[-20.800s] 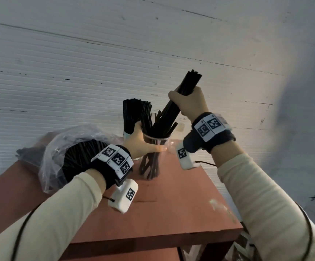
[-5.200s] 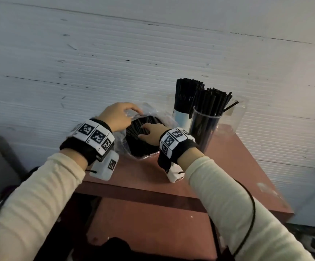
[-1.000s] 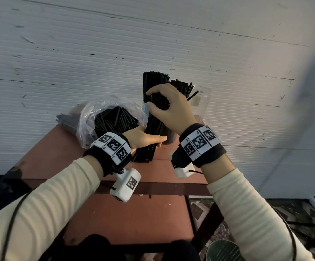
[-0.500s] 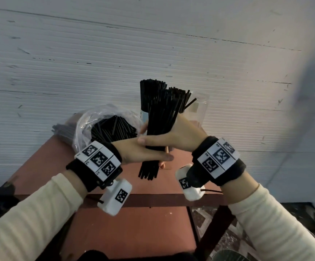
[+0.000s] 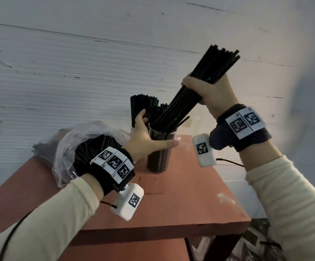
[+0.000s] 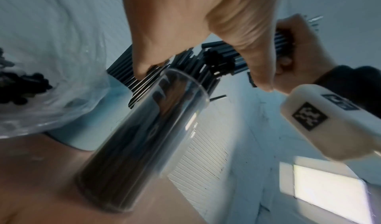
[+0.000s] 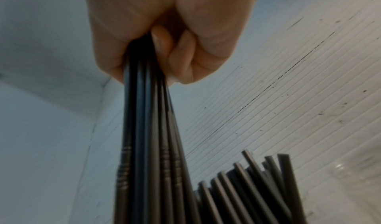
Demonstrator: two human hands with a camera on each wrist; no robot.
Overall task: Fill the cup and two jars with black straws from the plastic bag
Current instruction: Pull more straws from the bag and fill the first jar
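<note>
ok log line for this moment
right hand: grips straw bundle, tips in jar | left hand: steadies jar | bag: still stocked

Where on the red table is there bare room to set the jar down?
Bare top runs from the jar forward to the table's near edge and right corner. The back-left is crowded: plastic bag of straws, and a straw-filled container behind the left hand.

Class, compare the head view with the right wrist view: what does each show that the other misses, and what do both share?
Only the head view shows the left hand at the straw-filled jar, the plastic bag and the red table. Only the right wrist view shows ribbed bends on the straws. Both show the right hand gripping the straw bundle and the ridged white wall.
</note>
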